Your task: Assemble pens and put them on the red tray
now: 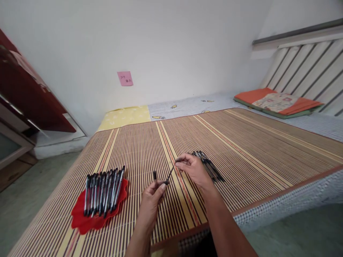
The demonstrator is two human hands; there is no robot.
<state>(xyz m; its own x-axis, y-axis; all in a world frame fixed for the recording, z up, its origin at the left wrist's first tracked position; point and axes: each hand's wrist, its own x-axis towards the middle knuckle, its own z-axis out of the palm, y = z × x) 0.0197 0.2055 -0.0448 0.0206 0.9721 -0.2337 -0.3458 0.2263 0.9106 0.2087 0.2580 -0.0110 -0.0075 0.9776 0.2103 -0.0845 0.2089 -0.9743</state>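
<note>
Hands meet over the mat (241, 142): the right hand (194, 169) pinches a pen (170, 174) by its upper end, while the left hand (152, 200) grips its lower tip. A cap (154, 175) lies just beside them. Red tray (80, 217) at left holds a row of pens; a loose pile (211, 167) lies behind the right hand.

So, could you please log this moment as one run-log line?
left hand: holds pen | right hand: pinches its top | pens on red tray | pen pile

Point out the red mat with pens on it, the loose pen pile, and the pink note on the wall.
red mat (80, 219): head view, bare front-left edge.
loose pen pile (211, 167): head view, middle of the bundle beside the right hand.
pink note (124, 78): head view, centre of the paper.
</note>
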